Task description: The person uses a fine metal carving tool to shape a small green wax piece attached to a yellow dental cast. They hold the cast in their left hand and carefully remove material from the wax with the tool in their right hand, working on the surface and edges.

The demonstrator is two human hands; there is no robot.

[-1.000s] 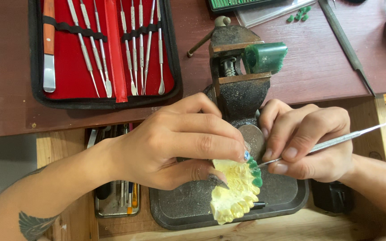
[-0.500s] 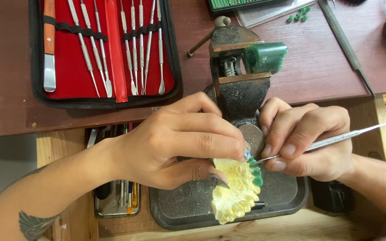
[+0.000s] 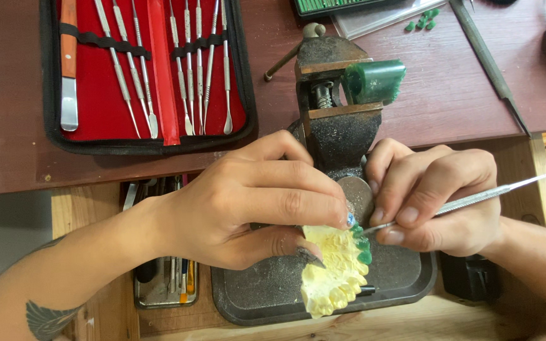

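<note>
The left hand is wrapped around a yellow tooth model, with the thumb under it and the fingers over its top, so the model is held tight and steady. The model sits just in front of the small black vise, over the dark tray below the vise. The right hand is closed on a thin metal tool, pinched like a pencil. The tool's tip touches a bit of green wax on the edge of the model closest to the vise. So the step in hand looks like shaping or adding green wax on one tooth of the model. The next move seems to need very small, slow strokes with the tip, while the left hand keeps the model from wobbling, because a slip could scrape the soft wax or poke a finger. A green block is stuck on top of the vise. To the left of the vise, a red case lies open with many thin metal tools in a row. Behind the vise to the right are a few little green bits and a long dark file on the brown table. Left of the tray, under the table edge, is a small tin with more tools in it.
</note>
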